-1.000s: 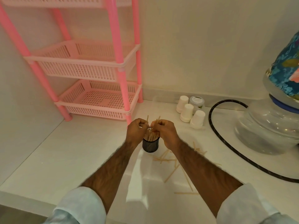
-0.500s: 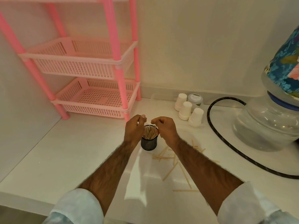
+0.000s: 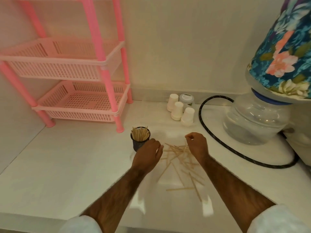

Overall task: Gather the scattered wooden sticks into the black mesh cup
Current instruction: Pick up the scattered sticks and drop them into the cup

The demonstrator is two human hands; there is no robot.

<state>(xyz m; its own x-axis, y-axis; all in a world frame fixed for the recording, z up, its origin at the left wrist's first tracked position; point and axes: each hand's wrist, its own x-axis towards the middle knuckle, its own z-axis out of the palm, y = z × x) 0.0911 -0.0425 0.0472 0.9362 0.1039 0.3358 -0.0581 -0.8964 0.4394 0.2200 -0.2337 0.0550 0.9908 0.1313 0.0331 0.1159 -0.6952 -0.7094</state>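
Head view. Entries run from largest item to smallest.

1. White surface (image 3: 67,165): carries everything listed.
2. Pink rack (image 3: 104,64): rear-left corner.
3. Water bottle (image 3: 255,121): right edge, with a black hose (image 3: 203,125) looped in front of it.
4. Left hand (image 3: 148,155): mid-surface, just beside the cup. Fingers loosely curled, nothing visibly held, tips at the pile's left end.
5. Right hand (image 3: 198,145): on the pile's far right end, fingers curled downward. Whether they already pinch a stick cannot be told.
6. Black mesh cup (image 3: 137,146): upright, nearer the rear edge than the front, just ahead of the rack's front leg. Already packed with standing sticks.
7. Scattered wooden sticks (image 3: 178,158): crossed loosely, right of the cup, trailing toward the front edge.

Handling note (judgement): sweep both hands inward to align the sticks into one parallel bundle. Lift it upright and feed it in end-first. A sideways knock from the left hand would likely tip the light cup.
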